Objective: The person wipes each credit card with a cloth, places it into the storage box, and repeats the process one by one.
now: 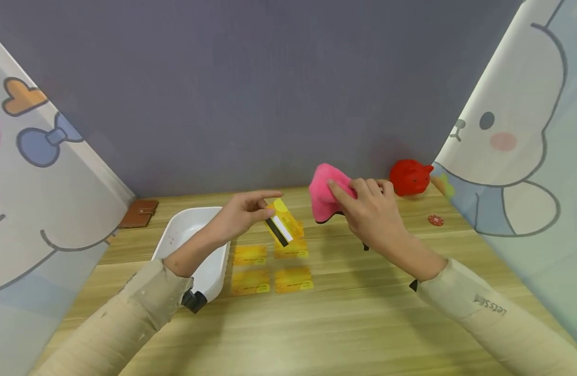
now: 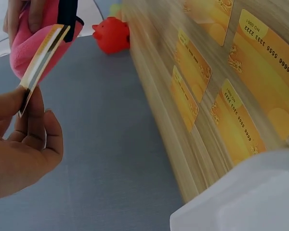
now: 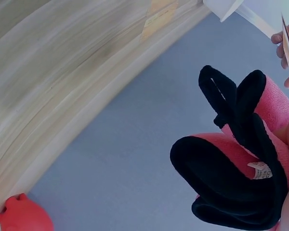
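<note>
Between thumb and fingers my left hand (image 1: pixel 236 216) pinches a yellow bank card (image 1: pixel 285 225), tilted in the air with its black stripe facing the head camera. My right hand (image 1: pixel 375 214) grips a bunched pink cloth (image 1: pixel 323 196) above the table. In the right wrist view, the cloth's black edging (image 3: pixel 216 178), a black loop and a small white label (image 3: pixel 261 170) show. Card and cloth look apart in the head view. Below the left hand, several similar yellow cards (image 1: pixel 250 282) lie in rows on the table.
A white tray (image 1: pixel 218 279) stands at the left, partly behind the left forearm. Beyond it lies a brown wallet (image 1: pixel 139 213). At the back right sits a red piggy bank (image 1: pixel 409 178), with a red poker chip (image 1: pixel 435 220) nearer. A grey wall (image 1: pixel 279 94) rises behind the wooden table.
</note>
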`<state>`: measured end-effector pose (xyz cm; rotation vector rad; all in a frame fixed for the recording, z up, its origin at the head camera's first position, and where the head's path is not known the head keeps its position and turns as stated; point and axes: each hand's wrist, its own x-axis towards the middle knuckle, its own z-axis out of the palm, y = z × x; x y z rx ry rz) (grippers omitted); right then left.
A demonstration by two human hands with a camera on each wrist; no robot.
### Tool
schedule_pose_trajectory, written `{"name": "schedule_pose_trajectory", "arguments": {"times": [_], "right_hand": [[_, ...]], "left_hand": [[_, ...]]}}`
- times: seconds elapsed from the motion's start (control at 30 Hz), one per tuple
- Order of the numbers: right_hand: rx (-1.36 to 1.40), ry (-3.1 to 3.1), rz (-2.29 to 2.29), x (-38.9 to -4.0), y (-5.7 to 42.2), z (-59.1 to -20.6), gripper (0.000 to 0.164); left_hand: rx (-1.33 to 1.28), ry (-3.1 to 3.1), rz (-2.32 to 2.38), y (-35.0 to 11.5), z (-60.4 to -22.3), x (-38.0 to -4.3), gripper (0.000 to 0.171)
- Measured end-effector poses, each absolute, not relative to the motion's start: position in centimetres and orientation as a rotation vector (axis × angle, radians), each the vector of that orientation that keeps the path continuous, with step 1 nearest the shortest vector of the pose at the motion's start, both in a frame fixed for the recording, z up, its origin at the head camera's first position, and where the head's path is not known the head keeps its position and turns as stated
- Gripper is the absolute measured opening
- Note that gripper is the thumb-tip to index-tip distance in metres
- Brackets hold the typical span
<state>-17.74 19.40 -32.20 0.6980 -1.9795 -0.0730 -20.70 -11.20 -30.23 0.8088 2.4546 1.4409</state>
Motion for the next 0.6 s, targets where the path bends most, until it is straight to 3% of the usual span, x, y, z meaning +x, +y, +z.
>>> {"name": "schedule_pose_trajectory", "arguments": {"times": [0.6], "right_hand": [[0.639, -1.797, 0.171, -16.5, 18.6, -29.6, 0.031]], "left_hand": [[0.728, 2.563, 1.616, -10.2, -30.0, -20.6, 0.03]]}}
